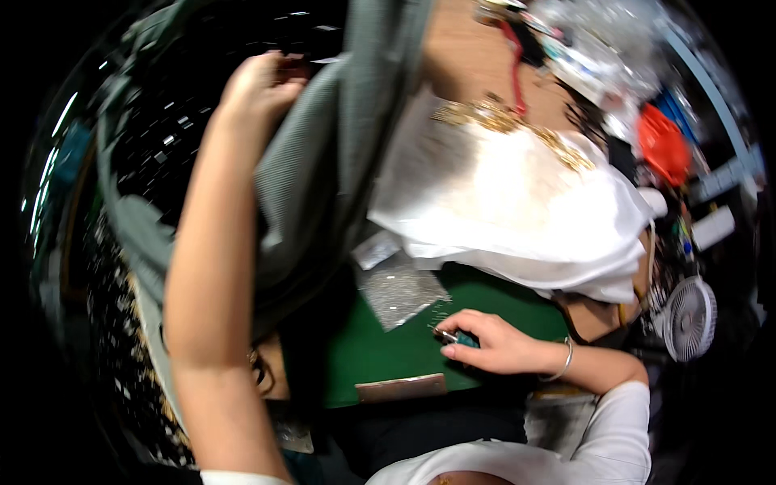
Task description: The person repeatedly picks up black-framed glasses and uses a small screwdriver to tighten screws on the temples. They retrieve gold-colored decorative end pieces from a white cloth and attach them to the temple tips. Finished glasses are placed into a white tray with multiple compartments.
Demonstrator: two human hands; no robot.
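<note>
Fingers of right hand (489, 343) pinch a teal object (466, 339) on green cloth (380, 352).

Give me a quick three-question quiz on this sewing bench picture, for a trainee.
1. True or false: the left hand is raised, gripping the grey fabric.
2. What does the right hand rest on? A) the small white fan B) the green mat C) the red thing
3. What trims the white garment near its top?

Key
1. True.
2. B; it pinches a small teal thing there.
3. Gold beadwork.
</note>
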